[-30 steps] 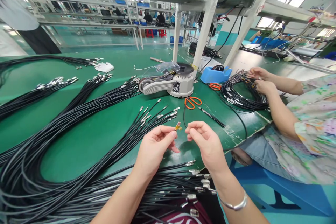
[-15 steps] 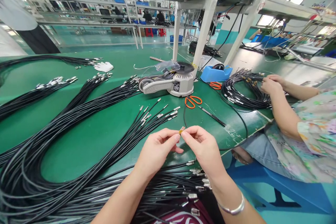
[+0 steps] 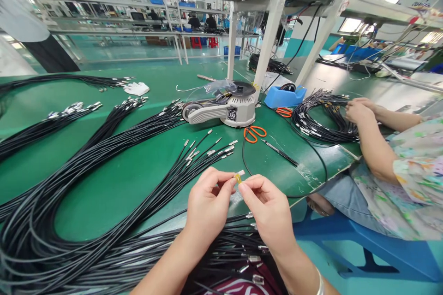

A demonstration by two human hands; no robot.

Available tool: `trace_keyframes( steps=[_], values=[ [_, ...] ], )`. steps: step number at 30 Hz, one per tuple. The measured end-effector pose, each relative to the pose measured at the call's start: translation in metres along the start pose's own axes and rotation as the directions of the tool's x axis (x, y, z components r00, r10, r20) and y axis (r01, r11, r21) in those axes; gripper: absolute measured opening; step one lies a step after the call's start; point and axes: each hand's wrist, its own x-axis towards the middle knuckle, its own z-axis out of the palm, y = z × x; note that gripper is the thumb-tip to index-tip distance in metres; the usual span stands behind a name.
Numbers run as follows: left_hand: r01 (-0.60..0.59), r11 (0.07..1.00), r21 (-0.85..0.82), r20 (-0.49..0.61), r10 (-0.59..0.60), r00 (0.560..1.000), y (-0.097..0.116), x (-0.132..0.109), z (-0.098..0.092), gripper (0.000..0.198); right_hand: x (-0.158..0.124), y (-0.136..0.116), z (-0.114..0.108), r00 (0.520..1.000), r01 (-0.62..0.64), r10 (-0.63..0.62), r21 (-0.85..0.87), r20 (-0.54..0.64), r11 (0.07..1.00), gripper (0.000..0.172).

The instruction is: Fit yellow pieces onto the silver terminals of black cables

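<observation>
My left hand (image 3: 207, 205) and my right hand (image 3: 267, 212) meet above the near edge of the green table (image 3: 138, 175). Both pinch the metal end of a thin black cable (image 3: 245, 159), which has a small yellow piece of tape (image 3: 238, 177) round it between the fingertips. The cable loops away toward the scissors. Black cables with metal tips (image 3: 214, 150) fan out just beyond my hands. More cable ends (image 3: 249, 244) lie below my wrists, over my lap.
A grey tape dispenser machine (image 3: 224, 106) stands mid-table, with orange scissors (image 3: 254, 132) and a blue tape holder (image 3: 284, 97) to its right. Long black cable bundles (image 3: 69, 184) cover the left. A co-worker's hands (image 3: 358, 110) handle a cable coil (image 3: 321, 122) at right. White gloves (image 3: 136, 88) lie far left.
My hands came together from slightly apart and moved a little nearer to me. The yellow tape piece went from the left fingertips alone to a pinch by both hands. The co-worker's hands shifted right.
</observation>
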Motion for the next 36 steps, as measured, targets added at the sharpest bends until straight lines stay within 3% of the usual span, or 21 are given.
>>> trace_keyframes(
  steps=[11,22,31,36],
  values=[
    [-0.204,0.974,0.103,-0.040,0.209,0.977,-0.010,-0.007,0.002,0.010,0.000,0.005,0.006,0.998,0.006,0.000,0.087,-0.062,0.996,0.008],
    [-0.272,0.942,0.196,-0.071,0.290,0.954,-0.011,-0.010,0.001,0.010,-0.003,-0.001,0.017,0.994,-0.035,0.058,0.238,-0.088,0.971,0.007],
    [-0.173,0.966,0.194,-0.030,0.182,0.983,-0.004,-0.009,-0.002,0.010,-0.002,-0.002,0.018,0.991,-0.050,0.078,0.237,-0.110,0.970,0.009],
    [-0.042,0.996,0.085,-0.005,0.042,0.999,0.001,-0.008,-0.002,0.011,0.000,0.001,0.016,0.991,-0.050,0.076,0.220,-0.112,0.974,0.009]
  ],
)
